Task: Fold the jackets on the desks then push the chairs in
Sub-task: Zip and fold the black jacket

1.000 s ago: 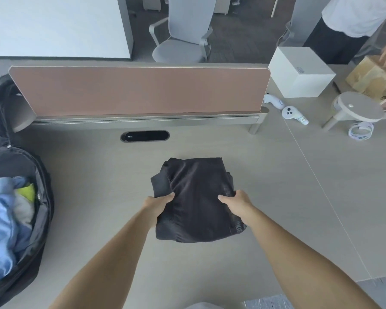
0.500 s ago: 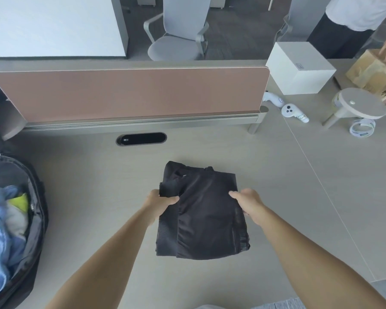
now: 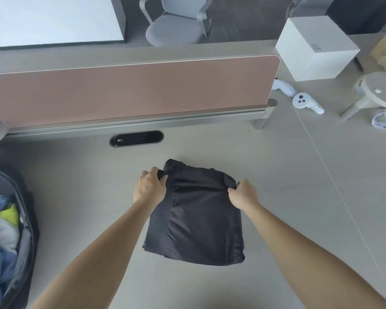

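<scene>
While folded on the desk (image 3: 299, 197), the jacket (image 3: 198, 219) is pinched at its far corners by both hands: left hand (image 3: 148, 188), right hand (image 3: 242, 194).

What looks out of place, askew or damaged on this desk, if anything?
Nothing looks spilled or damaged. The folded black jacket lies slightly askew to the divider; the left hand and right hand grip its far corners. The backpack at the left is open, with loose clothes inside.

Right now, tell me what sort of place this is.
Likely an open-plan office: a shared desk with a brown divider screen, a cable port set in its top, and a grey office chair beyond it.
</scene>
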Demonstrator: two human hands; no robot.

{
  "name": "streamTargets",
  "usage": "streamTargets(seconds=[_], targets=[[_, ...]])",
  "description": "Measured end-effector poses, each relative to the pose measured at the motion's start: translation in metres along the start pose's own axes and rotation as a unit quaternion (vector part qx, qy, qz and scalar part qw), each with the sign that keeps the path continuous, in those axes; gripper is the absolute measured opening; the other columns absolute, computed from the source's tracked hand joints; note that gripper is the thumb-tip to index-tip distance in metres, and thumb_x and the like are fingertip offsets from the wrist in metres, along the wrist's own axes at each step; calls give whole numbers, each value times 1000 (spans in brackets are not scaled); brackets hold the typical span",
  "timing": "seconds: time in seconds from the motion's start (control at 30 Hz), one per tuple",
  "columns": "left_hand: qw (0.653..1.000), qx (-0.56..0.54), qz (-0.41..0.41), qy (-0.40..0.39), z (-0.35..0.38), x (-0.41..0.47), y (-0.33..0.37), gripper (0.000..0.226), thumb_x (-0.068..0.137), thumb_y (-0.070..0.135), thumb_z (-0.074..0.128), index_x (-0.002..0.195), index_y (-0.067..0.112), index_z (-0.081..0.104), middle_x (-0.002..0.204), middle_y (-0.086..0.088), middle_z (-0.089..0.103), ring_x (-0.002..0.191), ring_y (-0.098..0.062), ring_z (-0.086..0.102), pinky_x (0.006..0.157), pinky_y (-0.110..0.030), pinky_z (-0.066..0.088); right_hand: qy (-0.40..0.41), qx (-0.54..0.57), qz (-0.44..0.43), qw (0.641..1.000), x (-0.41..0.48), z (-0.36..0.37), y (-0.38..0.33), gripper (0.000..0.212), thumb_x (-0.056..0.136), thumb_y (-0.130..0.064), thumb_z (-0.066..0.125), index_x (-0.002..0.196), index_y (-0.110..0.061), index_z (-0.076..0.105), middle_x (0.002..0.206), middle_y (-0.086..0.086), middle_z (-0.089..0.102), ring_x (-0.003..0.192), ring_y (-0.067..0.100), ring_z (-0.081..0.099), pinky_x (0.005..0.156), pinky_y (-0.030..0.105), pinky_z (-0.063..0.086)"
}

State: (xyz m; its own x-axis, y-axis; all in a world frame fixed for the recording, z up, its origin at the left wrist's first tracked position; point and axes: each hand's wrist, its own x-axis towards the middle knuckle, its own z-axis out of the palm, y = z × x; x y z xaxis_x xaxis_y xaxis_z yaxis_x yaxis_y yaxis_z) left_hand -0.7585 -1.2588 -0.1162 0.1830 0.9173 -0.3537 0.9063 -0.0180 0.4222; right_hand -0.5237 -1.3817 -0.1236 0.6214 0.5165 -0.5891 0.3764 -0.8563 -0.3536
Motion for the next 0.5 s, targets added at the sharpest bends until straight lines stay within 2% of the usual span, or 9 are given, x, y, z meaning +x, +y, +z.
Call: streamTargets(seconds=[0.07,0.13,0.2,0.23,0.3,0.33,0.4,0.43,0.5], targets=[[998,56,-6,20,4,8,8,34,100,39,50,120,12,49,119,-12,49,109,-34,49,90,-44,46,105,-88,-55,989,-3,4,-11,35,95,-29,52,126,-14,43,128,9,46,120,34,47,97,43,40],[986,141,54,76,14,14,13,33,99,35,55,122,13,49,125,-12,47,111,-35,47,92,-43,43,166,-139,-199,956,-14,15,-25,49,99,-37,46,142,-16,36,147,12,36,135,35,35,108,46,33],[959,164,194,128,27,23,19,28,91,24,69,113,11,58,118,-13,54,106,-38,51,85,-46,48,117,-196,-279,933,-24,37,-34,61,101,-49,33,154,-20,23,161,13,20,147,35,19,118,50,21],[942,155,265,139,34,29,24,23,89,19,71,108,10,61,114,-12,57,105,-38,53,84,-48,50,74,-224,-276,932,-26,48,-36,66,100,-54,21,158,-22,13,165,12,10,151,35,9,121,52,13],[922,143,346,101,47,39,33,21,97,24,56,112,12,63,119,-9,61,118,-36,53,94,-50,49,18,-254,-246,935,-19,66,-29,77,91,-60,-3,159,-25,-2,167,7,-7,153,33,-4,123,53,1],[919,156,356,65,54,42,35,32,100,31,43,120,13,61,125,-7,60,126,-33,51,102,-49,45,16,-259,-243,935,-12,71,-24,81,86,-61,-11,159,-25,-6,167,6,-10,153,32,-6,123,52,-2],[924,182,334,23,66,49,32,49,103,42,27,128,15,60,131,-3,59,133,-29,47,113,-47,37,16,-268,-257,928,4,75,-14,80,87,-62,-12,158,-26,-8,167,5,-12,154,31,-6,123,50,-4],[933,187,307,7,70,54,29,52,103,45,24,125,16,62,128,-2,60,130,-29,50,113,-47,36,15,-273,-266,924,13,75,-12,78,89,-63,-9,158,-27,-8,167,4,-11,154,30,-5,123,49,-5],[945,179,274,18,76,63,23,55,103,46,22,107,14,67,106,-5,64,106,-32,59,101,-45,45,27,-274,-288,917,27,76,-10,74,96,-64,1,159,-26,-2,168,5,-5,154,30,0,123,48,-4]])
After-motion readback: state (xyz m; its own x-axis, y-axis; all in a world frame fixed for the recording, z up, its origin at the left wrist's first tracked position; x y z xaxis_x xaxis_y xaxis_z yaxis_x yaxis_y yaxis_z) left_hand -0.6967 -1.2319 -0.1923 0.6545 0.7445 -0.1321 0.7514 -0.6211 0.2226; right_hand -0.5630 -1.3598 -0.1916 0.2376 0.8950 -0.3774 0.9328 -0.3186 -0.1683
